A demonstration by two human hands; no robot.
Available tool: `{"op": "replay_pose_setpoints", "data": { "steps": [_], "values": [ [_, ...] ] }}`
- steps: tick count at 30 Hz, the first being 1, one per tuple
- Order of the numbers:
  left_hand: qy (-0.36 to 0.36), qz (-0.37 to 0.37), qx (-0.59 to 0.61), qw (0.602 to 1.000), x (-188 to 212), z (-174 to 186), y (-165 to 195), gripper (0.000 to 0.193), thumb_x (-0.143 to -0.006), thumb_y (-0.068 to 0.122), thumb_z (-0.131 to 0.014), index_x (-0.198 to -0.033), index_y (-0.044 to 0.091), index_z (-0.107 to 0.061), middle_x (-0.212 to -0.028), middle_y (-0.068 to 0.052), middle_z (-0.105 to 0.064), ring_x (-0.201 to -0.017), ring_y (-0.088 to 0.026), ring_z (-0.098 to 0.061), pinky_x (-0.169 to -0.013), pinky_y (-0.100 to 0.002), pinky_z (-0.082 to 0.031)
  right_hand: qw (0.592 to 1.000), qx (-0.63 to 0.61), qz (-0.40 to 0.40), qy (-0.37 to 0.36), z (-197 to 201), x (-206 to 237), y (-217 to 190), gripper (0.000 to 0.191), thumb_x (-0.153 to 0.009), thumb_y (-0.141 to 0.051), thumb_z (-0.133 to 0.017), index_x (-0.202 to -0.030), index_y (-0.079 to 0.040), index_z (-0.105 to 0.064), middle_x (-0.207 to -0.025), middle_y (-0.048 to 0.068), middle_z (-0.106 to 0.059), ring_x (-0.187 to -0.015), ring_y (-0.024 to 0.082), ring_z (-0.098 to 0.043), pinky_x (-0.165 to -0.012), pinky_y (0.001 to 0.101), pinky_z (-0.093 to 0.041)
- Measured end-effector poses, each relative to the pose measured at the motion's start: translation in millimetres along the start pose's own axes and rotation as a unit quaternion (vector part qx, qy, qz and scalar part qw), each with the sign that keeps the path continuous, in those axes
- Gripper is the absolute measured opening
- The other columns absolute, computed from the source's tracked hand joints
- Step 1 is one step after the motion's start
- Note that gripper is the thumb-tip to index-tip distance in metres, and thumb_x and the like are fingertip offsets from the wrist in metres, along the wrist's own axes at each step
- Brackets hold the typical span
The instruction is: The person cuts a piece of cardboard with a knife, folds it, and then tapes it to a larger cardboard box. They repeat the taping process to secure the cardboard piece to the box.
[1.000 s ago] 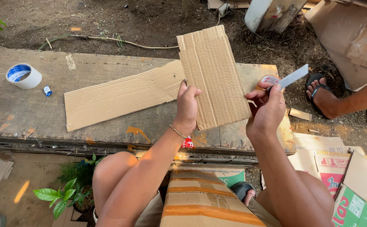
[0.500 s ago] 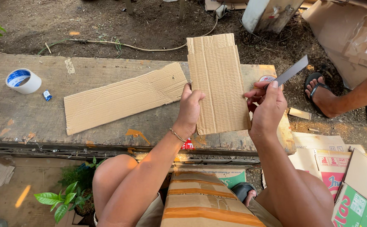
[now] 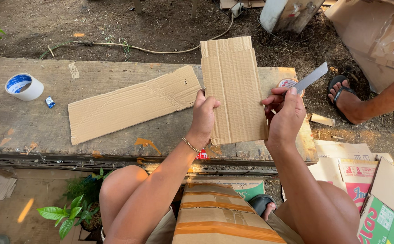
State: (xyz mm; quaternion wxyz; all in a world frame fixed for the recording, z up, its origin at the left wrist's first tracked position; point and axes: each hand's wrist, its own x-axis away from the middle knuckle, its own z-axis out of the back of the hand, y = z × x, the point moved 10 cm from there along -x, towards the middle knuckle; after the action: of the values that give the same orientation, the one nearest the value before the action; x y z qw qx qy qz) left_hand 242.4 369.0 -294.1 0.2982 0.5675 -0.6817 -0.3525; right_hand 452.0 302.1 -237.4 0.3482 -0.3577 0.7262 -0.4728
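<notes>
Head view: left hand [image 3: 204, 116] grips the upright cardboard panel [image 3: 233, 90] by its left edge. Right hand [image 3: 286, 115] pinches a cutter blade [image 3: 311, 78], fingers pressed together, above the wooden table [image 3: 34, 126].

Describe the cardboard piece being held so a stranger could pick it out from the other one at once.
Start at the long weathered wooden plank across the middle. Near its right end, the left hand grips an upright rectangular cardboard piece by its left edge, beside the right hand holding a thin grey blade. Unlike the longer cardboard strip lying slantwise on the plank, it stands tall, with tape along its top.
</notes>
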Motion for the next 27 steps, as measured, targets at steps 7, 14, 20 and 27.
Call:
{"op": "replay_pose_setpoints", "data": {
  "steps": [7,14,20,27],
  "values": [
    [-0.019,0.032,-0.005,0.999,1.4,-5.0,-5.2,0.025,-0.086,0.007,-0.049,-0.110,0.002,-0.044,-0.105,-0.010,-0.055,-0.097,-0.016,-0.054,-0.091,-0.036,-0.050,1.000,0.013,0.000,-0.021,-3.1,-1.6,-2.3,0.037,-0.115,-0.034,-0.039,-0.101,-0.007,-0.060,-0.076,0.002,-0.062,-0.066,0.008,-0.055,-0.057,0.0235,-0.042],
    [-0.015,0.020,-0.030,0.999,-0.1,-4.4,-9.8,0.024,-0.088,0.007,-0.052,-0.110,-0.001,-0.043,-0.105,-0.012,-0.056,-0.095,-0.015,-0.053,-0.088,-0.033,-0.050,0.997,0.061,0.005,-0.041,-3.8,-5.4,-3.3,0.039,-0.115,-0.034,-0.037,-0.100,-0.007,-0.061,-0.073,0.002,-0.060,-0.056,0.007,-0.046,-0.050,0.0232,-0.037],
    [-0.032,0.003,-0.025,0.999,-2.4,-9.1,1.5,0.034,-0.086,0.004,-0.051,-0.120,-0.002,-0.045,-0.107,-0.012,-0.059,-0.095,-0.015,-0.057,-0.086,-0.032,-0.052,0.998,0.049,-0.005,-0.029,-2.9,-12.5,-0.7,0.026,-0.115,-0.026,-0.042,-0.114,-0.007,-0.059,-0.075,0.002,-0.060,-0.057,0.006,-0.047,-0.050,0.0230,-0.039],
    [-0.087,-0.070,-0.048,0.993,1.2,-14.7,49.9,0.039,-0.086,-0.001,-0.061,-0.124,-0.002,-0.051,-0.111,-0.009,-0.065,-0.100,-0.014,-0.064,-0.091,-0.029,-0.053,0.994,0.107,-0.026,-0.021,9.0,-32.9,-8.9,0.019,-0.110,-0.017,-0.043,-0.125,-0.008,-0.052,-0.081,0.005,-0.070,-0.058,0.012,-0.060,-0.051,0.0269,-0.046]
  ]
}}
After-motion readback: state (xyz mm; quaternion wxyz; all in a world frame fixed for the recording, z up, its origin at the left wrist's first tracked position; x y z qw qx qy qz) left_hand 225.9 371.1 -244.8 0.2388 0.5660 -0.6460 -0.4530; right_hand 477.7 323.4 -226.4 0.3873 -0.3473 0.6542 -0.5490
